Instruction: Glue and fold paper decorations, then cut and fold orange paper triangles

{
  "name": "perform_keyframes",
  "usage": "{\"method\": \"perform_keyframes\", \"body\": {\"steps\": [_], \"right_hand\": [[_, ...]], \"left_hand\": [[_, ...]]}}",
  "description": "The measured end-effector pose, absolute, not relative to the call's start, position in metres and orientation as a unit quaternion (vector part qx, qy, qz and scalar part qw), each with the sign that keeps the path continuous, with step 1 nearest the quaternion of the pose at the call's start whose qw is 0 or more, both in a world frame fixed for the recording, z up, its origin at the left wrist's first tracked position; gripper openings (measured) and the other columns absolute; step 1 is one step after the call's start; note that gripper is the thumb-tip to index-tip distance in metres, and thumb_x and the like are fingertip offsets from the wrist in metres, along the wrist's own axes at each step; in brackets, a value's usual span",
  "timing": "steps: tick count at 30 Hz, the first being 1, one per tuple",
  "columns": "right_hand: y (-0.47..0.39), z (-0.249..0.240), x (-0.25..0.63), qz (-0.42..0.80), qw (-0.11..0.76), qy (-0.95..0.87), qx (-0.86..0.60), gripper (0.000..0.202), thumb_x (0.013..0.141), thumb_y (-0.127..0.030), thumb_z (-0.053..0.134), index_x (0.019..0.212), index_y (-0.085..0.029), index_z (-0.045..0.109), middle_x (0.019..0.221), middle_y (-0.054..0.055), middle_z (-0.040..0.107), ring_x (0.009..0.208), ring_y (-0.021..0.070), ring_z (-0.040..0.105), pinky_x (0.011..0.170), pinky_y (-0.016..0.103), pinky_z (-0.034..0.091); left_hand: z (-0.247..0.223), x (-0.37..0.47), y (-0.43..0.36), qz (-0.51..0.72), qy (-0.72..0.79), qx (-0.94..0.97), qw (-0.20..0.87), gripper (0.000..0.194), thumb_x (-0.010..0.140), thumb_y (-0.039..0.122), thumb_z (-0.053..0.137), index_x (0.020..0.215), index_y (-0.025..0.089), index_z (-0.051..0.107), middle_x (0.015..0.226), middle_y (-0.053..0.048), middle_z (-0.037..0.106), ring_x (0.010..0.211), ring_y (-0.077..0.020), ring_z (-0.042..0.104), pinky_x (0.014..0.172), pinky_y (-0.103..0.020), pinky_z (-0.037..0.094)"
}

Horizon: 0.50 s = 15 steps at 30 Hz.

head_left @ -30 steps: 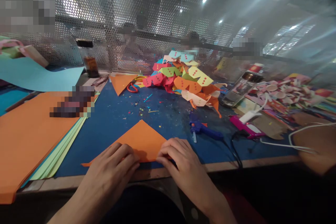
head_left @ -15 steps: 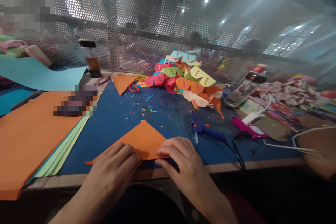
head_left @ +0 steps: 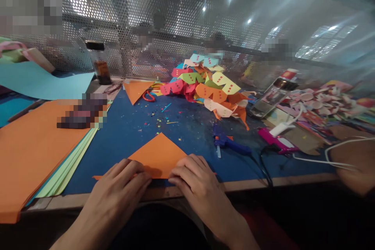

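Observation:
A sheet of orange paper (head_left: 159,156), folded into a triangle, lies by the table's near edge with its peak pointing away from me. My left hand (head_left: 123,179) grips the left part of its near edge, fingers curled on top. On the right part of that edge, my right hand (head_left: 196,179) holds the paper with bent fingers, the thumb low at the fold. Both lower corners are partly covered by my hands; narrow orange tips show beyond them. Between the hands, a short stretch of the near edge is visible.
Orange sheets (head_left: 38,140) are stacked at left over green ones. Cut paper shapes (head_left: 211,93) are heaped at the back. A blue glue gun (head_left: 231,144) lies at right near a magenta device (head_left: 275,140). Scissors (head_left: 149,96) and jars (head_left: 102,70) stand or lie behind. Another person's arm (head_left: 356,164) is at far right.
My right hand has slid a little left along the paper's near edge, and an orange tip now shows beyond it. My left hand has shifted slightly left.

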State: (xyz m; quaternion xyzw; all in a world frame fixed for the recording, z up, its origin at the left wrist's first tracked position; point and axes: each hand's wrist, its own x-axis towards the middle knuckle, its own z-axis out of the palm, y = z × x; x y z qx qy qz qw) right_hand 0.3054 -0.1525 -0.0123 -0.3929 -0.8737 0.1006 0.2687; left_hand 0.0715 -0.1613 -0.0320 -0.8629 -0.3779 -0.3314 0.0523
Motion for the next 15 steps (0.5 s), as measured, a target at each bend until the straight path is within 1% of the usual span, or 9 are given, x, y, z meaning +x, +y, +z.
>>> {"method": "perform_keyframes", "body": {"steps": [5,11,15], "right_hand": [[-0.1540,-0.0105,0.3050,0.103,0.263,-0.871,-0.402,0.006,0.100,-0.019,0.057,0.095,-0.021,0.060,0.095,0.001,0.063,0.095,0.0191,0.054,0.086,0.036,0.039],[-0.1543,-0.0104,0.3065,0.104,0.252,-0.874,-0.403,0.011,0.103,-0.021,0.053,0.094,-0.022,0.060,0.093,0.001,0.063,0.092,0.0194,0.055,0.082,0.036,0.038],[-0.1533,-0.0111,0.3078,0.106,0.248,-0.870,-0.414,0.010,0.103,-0.023,0.054,0.095,-0.023,0.060,0.093,0.000,0.063,0.090,0.0190,0.055,0.083,0.036,0.038]], "left_hand": [[-0.0275,0.0632,-0.1658,-0.320,-0.398,-0.859,0.034,0.022,0.105,0.023,0.042,0.097,0.021,0.063,0.089,-0.002,0.065,0.077,-0.0184,0.056,0.067,-0.031,0.044],[-0.0288,0.0615,-0.1651,-0.321,-0.397,-0.859,0.024,0.021,0.105,0.024,0.043,0.098,0.022,0.062,0.088,-0.001,0.066,0.077,-0.0181,0.056,0.067,-0.030,0.046],[-0.0302,0.0599,-0.1653,-0.333,-0.395,-0.856,0.007,0.020,0.106,0.023,0.042,0.099,0.022,0.061,0.091,0.000,0.067,0.079,-0.0167,0.058,0.072,-0.029,0.047]]}}
